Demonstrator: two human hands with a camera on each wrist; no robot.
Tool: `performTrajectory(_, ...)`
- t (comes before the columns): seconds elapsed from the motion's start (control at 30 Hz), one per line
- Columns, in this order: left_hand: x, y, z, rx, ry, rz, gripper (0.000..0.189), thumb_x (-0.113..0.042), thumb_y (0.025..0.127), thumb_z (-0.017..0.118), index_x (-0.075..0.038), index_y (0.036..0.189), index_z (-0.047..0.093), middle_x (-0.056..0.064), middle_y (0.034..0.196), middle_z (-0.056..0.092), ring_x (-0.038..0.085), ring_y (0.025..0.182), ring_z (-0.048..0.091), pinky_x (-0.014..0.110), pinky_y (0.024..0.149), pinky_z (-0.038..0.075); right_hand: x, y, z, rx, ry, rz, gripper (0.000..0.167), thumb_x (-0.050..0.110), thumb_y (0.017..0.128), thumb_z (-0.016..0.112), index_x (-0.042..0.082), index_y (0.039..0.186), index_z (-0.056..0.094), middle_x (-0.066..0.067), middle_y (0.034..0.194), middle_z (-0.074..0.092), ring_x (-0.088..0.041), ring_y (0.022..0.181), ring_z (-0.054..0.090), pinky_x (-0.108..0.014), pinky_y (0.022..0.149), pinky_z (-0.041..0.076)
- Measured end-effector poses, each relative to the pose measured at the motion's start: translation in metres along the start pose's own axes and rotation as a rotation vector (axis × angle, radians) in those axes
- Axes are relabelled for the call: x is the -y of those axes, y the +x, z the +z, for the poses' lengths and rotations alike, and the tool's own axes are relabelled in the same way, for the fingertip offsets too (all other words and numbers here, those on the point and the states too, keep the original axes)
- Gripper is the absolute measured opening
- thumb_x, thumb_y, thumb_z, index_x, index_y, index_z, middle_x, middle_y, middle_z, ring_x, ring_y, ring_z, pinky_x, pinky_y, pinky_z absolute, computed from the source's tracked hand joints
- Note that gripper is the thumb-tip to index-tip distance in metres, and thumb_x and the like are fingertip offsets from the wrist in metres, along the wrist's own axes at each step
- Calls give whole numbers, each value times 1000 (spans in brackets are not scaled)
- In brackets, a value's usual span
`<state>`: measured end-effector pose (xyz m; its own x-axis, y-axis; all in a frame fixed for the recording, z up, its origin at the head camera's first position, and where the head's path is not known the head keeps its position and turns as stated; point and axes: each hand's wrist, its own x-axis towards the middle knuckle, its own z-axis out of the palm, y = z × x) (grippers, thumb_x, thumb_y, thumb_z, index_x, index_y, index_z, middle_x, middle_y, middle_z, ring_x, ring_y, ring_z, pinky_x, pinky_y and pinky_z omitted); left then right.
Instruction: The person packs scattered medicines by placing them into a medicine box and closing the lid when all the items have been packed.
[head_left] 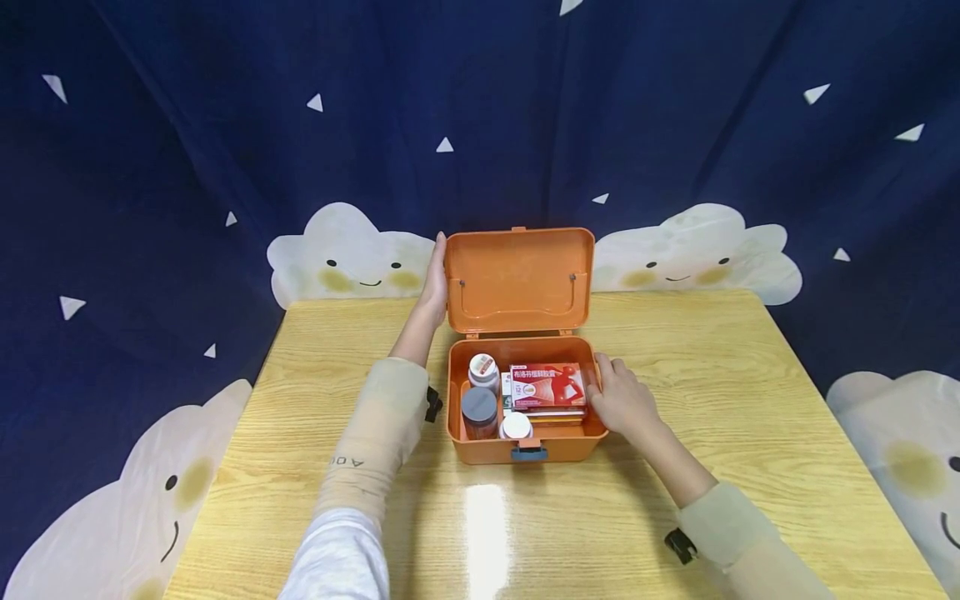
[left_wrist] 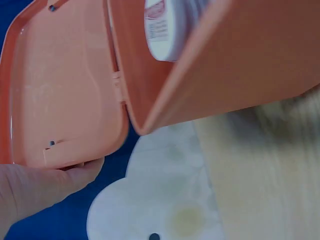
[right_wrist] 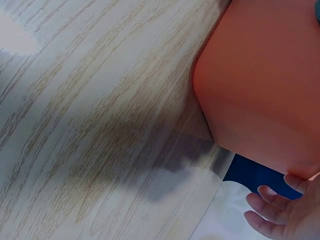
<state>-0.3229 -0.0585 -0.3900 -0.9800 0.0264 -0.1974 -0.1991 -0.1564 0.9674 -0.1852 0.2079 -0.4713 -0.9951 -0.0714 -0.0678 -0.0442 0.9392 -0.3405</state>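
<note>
An orange lidded box (head_left: pixel 480 452) with a grey-blue latch (head_left: pixel 529 454) stands on the table, its lid (head_left: pixel 519 271) raised. Along the lid's left edge my left hand (head_left: pixel 433 287) rests with straight fingers; the left wrist view shows the lid (left_wrist: pixel 60 85) touching that hand (left_wrist: pixel 40 190). My right hand (head_left: pixel 624 400) holds the box's right wall, thumb over the rim and fingers outside. In the box are a red-and-white medicine box (head_left: pixel 547 387) on other cartons, a grey-capped jar (head_left: pixel 480 408), and two white bottles, one at the back (head_left: pixel 483 369), one in front (head_left: pixel 516 426).
The wooden table (head_left: pixel 315 400) extends to both sides of the box. Behind it hangs a dark blue curtain (head_left: pixel 375 75) with white triangles and smiling clouds (head_left: pixel 697 246). A black wrist device (head_left: pixel 681 546) sits at the right sleeve.
</note>
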Motion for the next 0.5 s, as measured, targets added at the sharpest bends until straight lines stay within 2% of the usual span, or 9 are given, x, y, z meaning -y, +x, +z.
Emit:
performTrajectory(0.2, -9, -7, 4, -12, 31, 36, 71, -63, 89, 22, -20, 146, 20, -1, 148, 23, 14, 132, 26, 32, 108, 15, 0, 0, 0, 7, 2, 5, 53, 23, 89, 44, 1, 135, 31, -26, 119, 44, -43, 101, 49, -57, 76, 42)
performTrajectory(0.4, -8, -17, 5, -31, 118, 100, 62, -52, 94, 30, -18, 145, 24, -3, 151, 19, 11, 138, 14, 30, 110, 9, -1, -1, 1, 5, 8, 5, 53, 23, 88, 45, 2, 135, 31, -26, 119, 44, -42, 100, 49, -56, 75, 42)
performTrajectory(0.5, -7, -21, 6, -42, 114, 102, 63, -53, 93, 29, -18, 145, 24, -3, 151, 19, 11, 138, 14, 31, 110, 8, -1, -1, 1, -2, 9, 7, 53, 23, 88, 45, 2, 135, 31, -26, 118, 44, -42, 100, 49, -56, 74, 42)
